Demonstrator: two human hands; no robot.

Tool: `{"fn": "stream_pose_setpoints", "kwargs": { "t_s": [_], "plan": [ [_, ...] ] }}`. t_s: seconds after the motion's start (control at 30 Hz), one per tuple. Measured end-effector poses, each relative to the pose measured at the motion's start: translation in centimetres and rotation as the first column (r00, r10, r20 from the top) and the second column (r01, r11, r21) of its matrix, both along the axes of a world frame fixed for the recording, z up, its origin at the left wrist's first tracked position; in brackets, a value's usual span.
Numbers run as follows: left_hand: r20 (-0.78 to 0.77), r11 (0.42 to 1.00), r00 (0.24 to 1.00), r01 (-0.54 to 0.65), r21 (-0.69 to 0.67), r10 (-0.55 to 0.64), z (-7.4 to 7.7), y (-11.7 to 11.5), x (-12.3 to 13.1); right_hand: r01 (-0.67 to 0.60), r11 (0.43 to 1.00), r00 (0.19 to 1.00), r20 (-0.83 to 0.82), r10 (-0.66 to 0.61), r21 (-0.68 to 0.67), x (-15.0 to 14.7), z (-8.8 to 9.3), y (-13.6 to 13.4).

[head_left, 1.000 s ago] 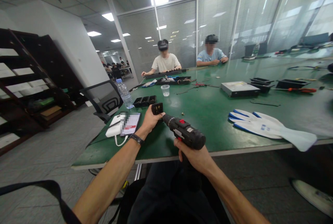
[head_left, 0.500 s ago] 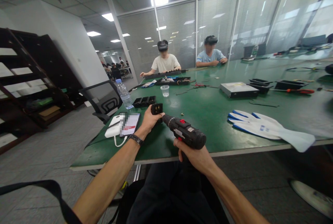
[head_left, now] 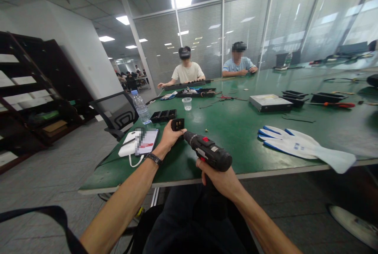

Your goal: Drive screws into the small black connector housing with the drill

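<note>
My right hand [head_left: 217, 175] is wrapped round the grip of a black cordless drill [head_left: 209, 151] with red details. Its chuck points away to the left, up against a small black plastic box [head_left: 178, 124]. Brassy bits show inside that box. Gripping the box from its left side is my left hand [head_left: 169, 136], with a fingertip close to the chuck. The drill's tip is hidden where it meets the box. Just behind, a black compartmented tray [head_left: 163, 115] lies on the green table [head_left: 236, 128].
A water bottle [head_left: 140, 106], a white power bank [head_left: 129, 143] and a phone [head_left: 147, 141] lie left. A clear cup [head_left: 187, 103] stands ahead. To the right are a white glove [head_left: 301, 143], a disc drive [head_left: 271, 102] and a screwdriver [head_left: 336, 104]. Two people sit across the table.
The drill has shifted very slightly left and down in view. Both hands keep their holds, and the box stays in about the same place.
</note>
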State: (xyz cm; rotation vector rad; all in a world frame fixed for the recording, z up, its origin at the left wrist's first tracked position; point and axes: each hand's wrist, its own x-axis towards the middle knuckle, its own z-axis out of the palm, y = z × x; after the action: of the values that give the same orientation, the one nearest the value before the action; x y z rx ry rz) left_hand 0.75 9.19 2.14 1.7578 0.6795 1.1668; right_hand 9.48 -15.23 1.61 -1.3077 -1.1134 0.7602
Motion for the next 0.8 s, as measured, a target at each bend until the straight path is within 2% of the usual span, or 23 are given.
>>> {"fn": "stream_pose_setpoints", "kwargs": {
  "t_s": [0.53, 0.8],
  "plan": [
    [0.003, 0.999, 1.000, 0.013, -0.033, -0.013, 0.04, -0.09, -0.05, 0.010, 1.000, 1.000, 0.030, -0.010, -0.012, -0.08, -0.24, -0.01],
    [-0.014, 1.000, 1.000, 0.004, 0.001, -0.004, -0.32, 0.41, -0.01, 0.003, 1.000, 0.999, 0.050, -0.003, -0.010, 0.14, -0.72, 0.23]
  ]
}}
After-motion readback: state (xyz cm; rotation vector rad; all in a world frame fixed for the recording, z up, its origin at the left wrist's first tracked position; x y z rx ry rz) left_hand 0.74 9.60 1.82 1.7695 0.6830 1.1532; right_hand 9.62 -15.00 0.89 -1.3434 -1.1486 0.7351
